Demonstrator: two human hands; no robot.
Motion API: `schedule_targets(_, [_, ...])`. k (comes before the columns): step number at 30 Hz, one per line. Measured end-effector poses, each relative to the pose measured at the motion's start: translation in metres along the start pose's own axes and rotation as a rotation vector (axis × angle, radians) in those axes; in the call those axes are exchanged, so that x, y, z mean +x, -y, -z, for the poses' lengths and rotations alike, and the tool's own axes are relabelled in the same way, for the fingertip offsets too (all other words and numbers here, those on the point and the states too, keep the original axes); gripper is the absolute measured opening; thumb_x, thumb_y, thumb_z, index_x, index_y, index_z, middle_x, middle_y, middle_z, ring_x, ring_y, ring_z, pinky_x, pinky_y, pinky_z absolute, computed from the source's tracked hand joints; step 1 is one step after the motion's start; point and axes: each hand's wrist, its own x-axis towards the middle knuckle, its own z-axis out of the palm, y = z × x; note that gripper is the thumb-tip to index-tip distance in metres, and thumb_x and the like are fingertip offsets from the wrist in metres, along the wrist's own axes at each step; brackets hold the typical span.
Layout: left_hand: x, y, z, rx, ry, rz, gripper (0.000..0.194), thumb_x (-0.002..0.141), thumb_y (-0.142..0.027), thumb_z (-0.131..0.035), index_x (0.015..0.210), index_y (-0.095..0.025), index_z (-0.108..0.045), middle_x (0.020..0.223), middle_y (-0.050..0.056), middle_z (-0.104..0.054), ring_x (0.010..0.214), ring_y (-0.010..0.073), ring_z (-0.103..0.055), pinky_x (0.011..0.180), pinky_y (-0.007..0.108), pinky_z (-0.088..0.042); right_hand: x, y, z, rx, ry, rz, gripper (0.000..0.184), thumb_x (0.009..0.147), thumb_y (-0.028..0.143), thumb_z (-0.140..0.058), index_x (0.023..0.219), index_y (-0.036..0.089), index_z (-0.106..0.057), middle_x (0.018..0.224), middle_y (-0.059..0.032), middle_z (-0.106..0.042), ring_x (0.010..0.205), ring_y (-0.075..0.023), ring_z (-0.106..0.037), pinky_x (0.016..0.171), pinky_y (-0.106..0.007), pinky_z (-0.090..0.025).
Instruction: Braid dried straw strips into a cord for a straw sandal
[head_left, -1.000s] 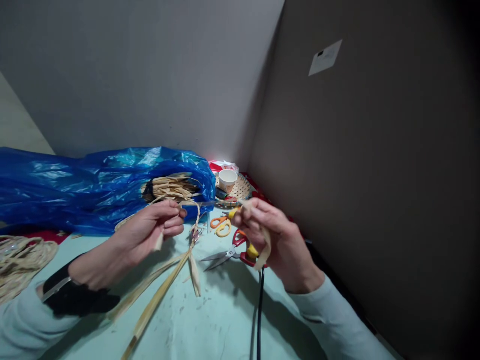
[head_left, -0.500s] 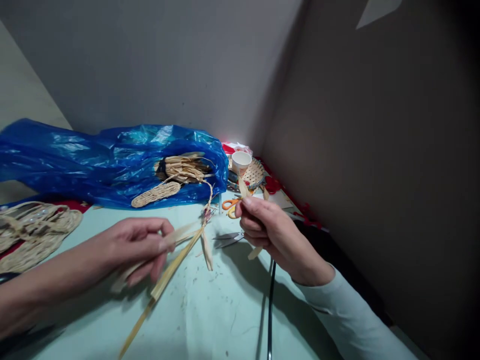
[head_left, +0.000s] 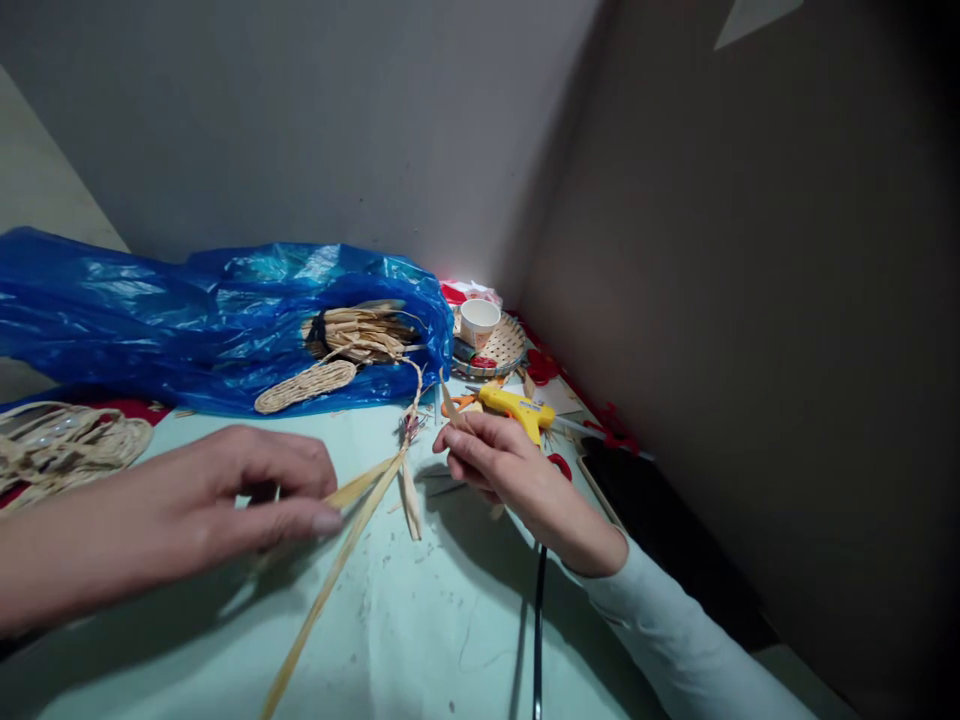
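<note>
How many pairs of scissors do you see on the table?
2: orange scissors just beyond the right hand, and red-handled scissors mostly hidden behind that hand. More may be hidden.

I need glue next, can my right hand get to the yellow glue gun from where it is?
Probably yes: the right hand lies right beside the yellow glue gun, nothing between them, though it pinches a straw strip.

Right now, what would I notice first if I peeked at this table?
Probably the big shiny blue bag at the back left, with straw bundles poking out. Up front, the left hand pinches long straw strips on the pale green table, while the right hand holds a small piece beside a yellow glue gun.
</note>
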Motion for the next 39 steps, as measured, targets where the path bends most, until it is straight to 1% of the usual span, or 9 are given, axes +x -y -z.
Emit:
schedule_targets(2, [0.015,-0.001,0.005,0.254,0.089,-0.031,0.031,0.073,-0.041,-0.079,0.052,-0.021,-0.067,0.054,0.0,-0.061,0.046,0.0135,-0.047,0.043,0.021,-0.035,0.0,-0.003,-0.004,-0.244,-0.015,0.061,0.027,0.098,0.028,-0.054,0.072,0.02,-0.053,0.071,0.0003,-0.057,0.062,-0.0132,-0.046,0.057,-0.026,-0.033])
schedule_targets(4, [0.033,0.005,0.006,0.339,0.029,-0.028,0.029,0.084,-0.048,-0.066,0.072,-0.022,-0.073,0.049,-0.001,-0.058,0.044,0.015,-0.046,0.043,0.022,-0.034,-0.001,-0.005,-0.01,-0.465,-0.029,0.089,0.026,0.097,0.028,-0.056,0.072,0.02,-0.053,0.072,-0.0005,-0.059,0.069,-0.0156,-0.051,0.063,-0.028,-0.033])
schedule_targets(7, [0.059,0.023,-0.004,0.441,-0.038,-0.219,0.018,0.078,-0.04,-0.068,0.074,-0.022,-0.071,0.056,-0.001,-0.063,0.051,0.0171,-0.052,0.05,0.023,-0.036,-0.003,-0.009,-0.023,-0.683,-0.032,0.034,0.022,0.094,0.033,-0.062,0.077,0.019,-0.057,0.075,-0.003,-0.063,0.071,-0.0175,-0.053,0.063,-0.029,-0.03])
schedule_targets(11, [0.079,0.039,-0.028,0.463,0.025,-0.233,0.004,0.074,-0.025,-0.07,0.075,-0.022,-0.073,0.07,0.001,-0.07,0.07,0.0224,-0.059,0.064,0.027,-0.038,-0.002,-0.017,-0.036,-0.896,-0.052,0.085,0.008,0.09,0.02,-0.059,0.083,0.016,-0.061,0.083,-0.0074,-0.067,0.071,-0.018,-0.054,0.062,-0.031,-0.027])
schedule_targets(14, [0.081,0.039,-0.04,0.426,0.04,-0.212,0.007,0.071,-0.02,-0.067,0.065,-0.021,-0.07,0.073,0.003,-0.069,0.075,0.0248,-0.058,0.07,0.031,-0.038,-0.001,-0.019,-0.035,-0.893,-0.079,0.082,0.012,0.091,0.018,-0.054,0.081,0.017,-0.059,0.078,-0.0057,-0.065,0.067,-0.0161,-0.051,0.06,-0.03,-0.025])
schedule_targets(18, [0.078,0.037,-0.043,0.269,0.049,-0.146,0.005,0.07,-0.024,-0.068,0.07,-0.02,-0.07,0.078,0.003,-0.068,0.079,0.0251,-0.057,0.073,0.032,-0.04,-0.001,-0.01,-0.026,-0.747,-0.061,0.019,0.016,0.094,0.021,-0.053,0.079,0.019,-0.053,0.072,-0.0013,-0.059,0.064,-0.0144,-0.048,0.059,-0.029,-0.024])
schedule_targets(27, [0.068,0.041,-0.052,-0.275,0.152,0.137,0.011,0.073,-0.023,-0.064,0.083,-0.021,-0.059,0.061,-0.005,-0.058,0.05,0.0122,-0.049,0.051,0.023,-0.039,-0.003,-0.004,-0.019,-0.585,0.014,0.013,0.018,0.094,0.018,-0.054,0.078,0.021,-0.047,0.07,0.0028,-0.051,0.064,-0.0133,-0.043,0.06,-0.027,-0.025])
schedule_targets(36, [0.074,0.046,-0.05,-0.408,0.199,0.246,0.014,0.063,-0.023,-0.077,0.073,-0.015,-0.071,0.051,-0.003,-0.055,0.034,0.0047,-0.035,0.034,0.018,-0.02,-0.007,-0.007,-0.018,-0.646,0.027,0.003,0.015,0.097,0.019,-0.051,0.082,0.021,-0.048,0.073,0.0007,-0.054,0.066,-0.0148,-0.047,0.061,-0.029,-0.024])
schedule_targets(39, [0.071,0.043,-0.051,-0.44,0.177,0.261,0.016,0.062,-0.022,-0.082,0.073,-0.015,-0.072,0.054,-0.004,-0.056,0.037,0.0032,-0.034,0.036,0.015,-0.021,-0.009,-0.003,-0.015,-0.664,-0.006,0.013,0.016,0.1,0.023,-0.05,0.084,0.021,-0.047,0.075,0.0001,-0.055,0.069,-0.0162,-0.048,0.063,-0.03,-0.025])
